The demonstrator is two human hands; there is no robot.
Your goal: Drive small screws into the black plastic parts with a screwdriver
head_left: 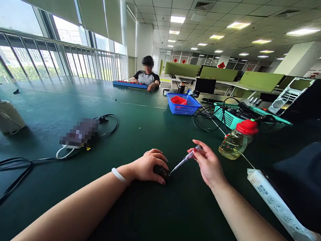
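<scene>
My left hand (pixel 148 166) rests on the dark green table (pixel 136 133), its fingers wrapped round a small black block (pixel 162 172) with a few light marks on its face. In my right hand (pixel 207 162) is a screwdriver (pixel 184 161) with a clear handle and a thin metal shaft, gripped between thumb and fingers. It slants down to the left. The tip meets the right end of the black block, though whether it sits in a screw is too small to tell.
A bottle with a red lid (pixel 237 141) stands to the right, beside a long white package (pixel 283 212). Farther back are a blue basket (pixel 182 108) and a green basket (pixel 227 118) with cables. A blurred object (pixel 80 132) and cables lie left. Across the table sits a person (pixel 146 76).
</scene>
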